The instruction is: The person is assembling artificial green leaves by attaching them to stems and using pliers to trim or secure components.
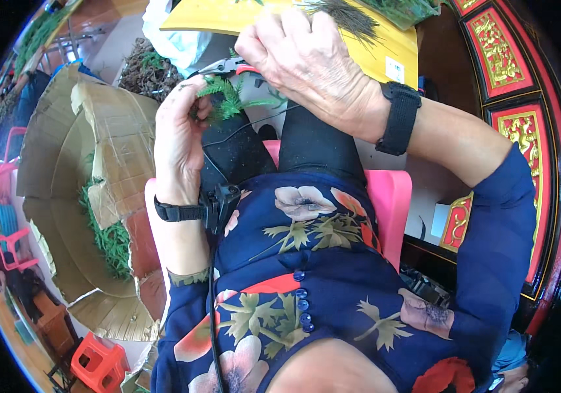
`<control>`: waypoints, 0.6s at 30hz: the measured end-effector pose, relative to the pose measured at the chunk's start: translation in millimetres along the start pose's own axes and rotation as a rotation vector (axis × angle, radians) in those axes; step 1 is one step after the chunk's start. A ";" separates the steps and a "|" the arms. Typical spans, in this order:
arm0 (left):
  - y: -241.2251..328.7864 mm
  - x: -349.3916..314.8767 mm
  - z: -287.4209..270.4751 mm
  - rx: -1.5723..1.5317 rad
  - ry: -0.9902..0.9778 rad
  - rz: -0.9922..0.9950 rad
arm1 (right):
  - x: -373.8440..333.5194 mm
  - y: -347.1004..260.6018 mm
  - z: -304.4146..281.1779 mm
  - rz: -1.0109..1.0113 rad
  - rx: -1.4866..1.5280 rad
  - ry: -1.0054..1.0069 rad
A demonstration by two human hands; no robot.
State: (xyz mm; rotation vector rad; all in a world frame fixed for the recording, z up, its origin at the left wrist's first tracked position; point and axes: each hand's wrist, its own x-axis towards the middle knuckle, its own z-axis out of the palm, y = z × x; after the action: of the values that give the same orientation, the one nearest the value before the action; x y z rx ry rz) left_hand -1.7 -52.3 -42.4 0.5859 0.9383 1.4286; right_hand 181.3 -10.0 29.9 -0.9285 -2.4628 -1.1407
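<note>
Near the top middle, my left hand (179,128) pinches a green feathery plant sprig (227,98) over my lap. The sprig's leaves spread out to the right of my fingers, and its lower end is hidden in them. My right hand (303,65) is closed round pliers (223,65) with red handles, most of which my palm hides. The metal jaws point left, just above the sprig and close to my left fingertips. Whether the jaws touch the stem cannot be made out.
Beyond my hands a yellow table (395,56) carries a bundle of thin dark wires (346,19). A torn cardboard box (58,216) with green sprigs (110,245) inside stands at left. Brown tangled plant material (146,72) lies beside a white plastic bag (185,49).
</note>
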 end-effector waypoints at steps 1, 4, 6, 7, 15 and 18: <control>2.6 -1.6 4.8 0.087 0.054 0.096 | 5.1 3.4 -7.5 -0.015 -0.036 0.017; 6.1 -3.1 7.0 0.191 0.096 0.246 | -1.3 8.3 -4.4 0.029 0.081 0.036; 6.7 -3.5 5.9 0.231 0.072 0.345 | -12.4 12.2 1.5 0.153 0.392 0.030; 5.6 -3.7 5.5 0.230 0.074 0.348 | -14.8 12.7 1.7 0.149 0.392 0.033; 1.7 -12.2 18.7 0.236 0.080 0.420 | -26.6 14.2 8.4 0.313 1.226 -0.524; 3.5 -13.7 17.3 0.246 0.042 0.417 | -18.5 23.9 1.5 0.263 1.315 -0.726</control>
State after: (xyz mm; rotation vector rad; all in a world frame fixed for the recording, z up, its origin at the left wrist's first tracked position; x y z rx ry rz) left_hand 12.1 -62.0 -27.6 0.9810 1.0759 1.7095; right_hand 210.9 -5.4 33.9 -1.1576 -2.5974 1.0419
